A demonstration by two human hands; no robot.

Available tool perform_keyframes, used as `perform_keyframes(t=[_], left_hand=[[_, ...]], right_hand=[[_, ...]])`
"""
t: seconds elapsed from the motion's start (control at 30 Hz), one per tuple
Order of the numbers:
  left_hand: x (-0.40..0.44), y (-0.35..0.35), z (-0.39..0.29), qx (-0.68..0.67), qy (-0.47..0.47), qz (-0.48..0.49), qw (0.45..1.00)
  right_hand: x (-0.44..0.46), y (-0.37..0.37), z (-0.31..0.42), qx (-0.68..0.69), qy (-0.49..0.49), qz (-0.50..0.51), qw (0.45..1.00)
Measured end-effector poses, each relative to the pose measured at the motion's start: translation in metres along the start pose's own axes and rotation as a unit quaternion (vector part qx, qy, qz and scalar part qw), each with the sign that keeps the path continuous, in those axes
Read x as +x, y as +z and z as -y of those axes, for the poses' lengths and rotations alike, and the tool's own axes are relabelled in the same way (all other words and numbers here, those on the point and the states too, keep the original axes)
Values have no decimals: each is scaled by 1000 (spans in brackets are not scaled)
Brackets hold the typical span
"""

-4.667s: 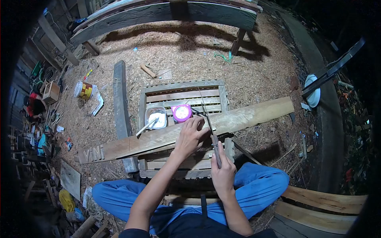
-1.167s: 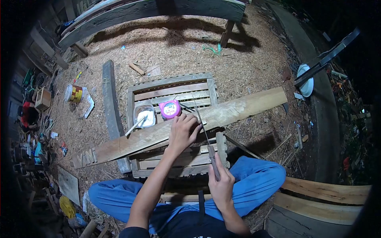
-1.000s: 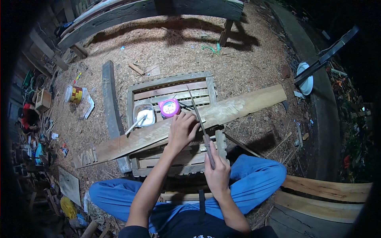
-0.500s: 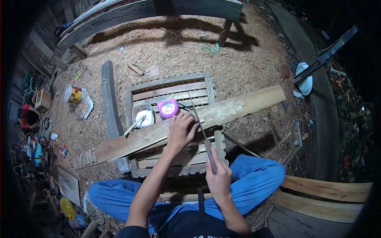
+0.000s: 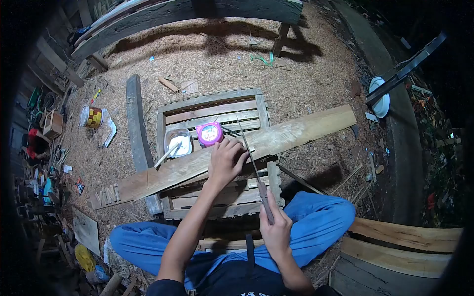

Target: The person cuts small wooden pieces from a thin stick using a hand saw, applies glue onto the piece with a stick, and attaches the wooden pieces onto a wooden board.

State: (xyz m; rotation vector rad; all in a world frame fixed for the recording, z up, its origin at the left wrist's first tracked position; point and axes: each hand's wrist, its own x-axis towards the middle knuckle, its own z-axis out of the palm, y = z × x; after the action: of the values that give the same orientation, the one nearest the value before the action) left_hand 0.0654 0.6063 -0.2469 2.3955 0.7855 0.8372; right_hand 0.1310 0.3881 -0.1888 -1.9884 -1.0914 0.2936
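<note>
My right hand [image 5: 276, 228] is wrapped round the handle of a handsaw [image 5: 255, 166], its long thin blade seen nearly edge-on and slanting up and away over a plank. Beside the blade, my left hand [image 5: 228, 160] presses down on the plank [image 5: 286, 132], fingers curled round a small wood piece [image 5: 251, 149] whose pale end shows next to the saw. The plank lies across a slatted wooden crate [image 5: 212, 213]. Just beyond my left hand are a pink tape measure [image 5: 210, 133] and a clear tub [image 5: 178, 140] of white material with a stick in it.
Several small wood strips [image 5: 109, 195] rest on the plank's left end. A dark beam [image 5: 136, 118] lies left of the crate, near a yellow-red tin [image 5: 92, 117]. A bench [image 5: 197, 14] stands at the back. Boards [image 5: 405, 234] lie at the right. Another person [image 5: 35, 145] is at far left.
My right hand has drawn the saw back toward my body and slightly right. My left hand stays in place on the plank.
</note>
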Motion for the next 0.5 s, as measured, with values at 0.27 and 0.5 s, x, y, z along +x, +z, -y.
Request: perform_keyframes(t=[0.27,0.5], left_hand=[[4,-2,-2,10,-9,5,1000],[1,-1,2,7,3,-9,1000]], right_hand=[[-4,-3,-5,6,-6,-1,1000],[-1,-2,-6,-3,-20,1,1000]])
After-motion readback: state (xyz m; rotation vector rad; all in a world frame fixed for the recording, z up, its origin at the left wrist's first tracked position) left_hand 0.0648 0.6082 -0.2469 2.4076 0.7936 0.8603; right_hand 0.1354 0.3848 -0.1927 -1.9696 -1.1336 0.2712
